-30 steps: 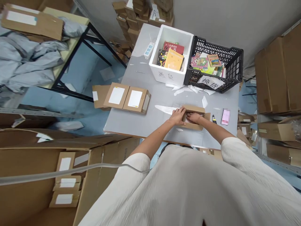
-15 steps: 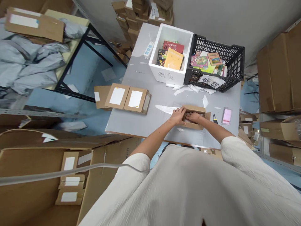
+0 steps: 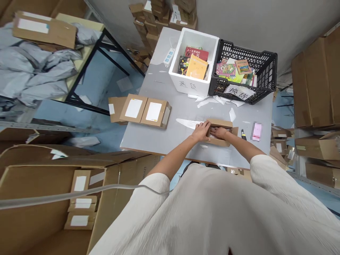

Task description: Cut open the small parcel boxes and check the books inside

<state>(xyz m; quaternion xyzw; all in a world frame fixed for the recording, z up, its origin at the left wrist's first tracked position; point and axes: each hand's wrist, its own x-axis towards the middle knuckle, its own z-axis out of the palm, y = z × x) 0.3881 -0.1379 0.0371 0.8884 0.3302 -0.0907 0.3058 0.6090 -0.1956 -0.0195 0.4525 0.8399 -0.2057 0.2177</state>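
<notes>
Bracing the left end of one open cardboard box (image 3: 220, 122), the left hand (image 3: 202, 131) curves its fingers over the far side and corner, held close together, with the thumb toward the near side. The one right hand (image 3: 219, 132) reaches into the same box, fingers pointing left; their tips are too small to make out, so whether they pinch anything I cannot tell.

The open box lies on one gray table (image 3: 148, 141), near its front edge. Right of the box are one utility knife (image 3: 243, 134) and, beyond that, one blurred pink item (image 3: 256, 131). Well to the left of the box, two white-labeled cartons (image 3: 143, 110) sit side by side, with one more labeled cardboard piece (image 3: 117, 108) left of them.

Behind the box stand two containers: one white foam box (image 3: 188, 83) with at least three books (image 3: 197, 67), and one black plastic crate (image 3: 273, 71) holding several books (image 3: 225, 69) and bearing one handwritten paper sign (image 3: 239, 92). One power strip (image 3: 169, 56) lies left of the foam box. Several white paper scraps (image 3: 208, 101) lie between the open box and those containers. Far left and nearer the wearer, one large carton (image 3: 34, 198) contains at least three labeled small boxes (image 3: 79, 220).
</notes>
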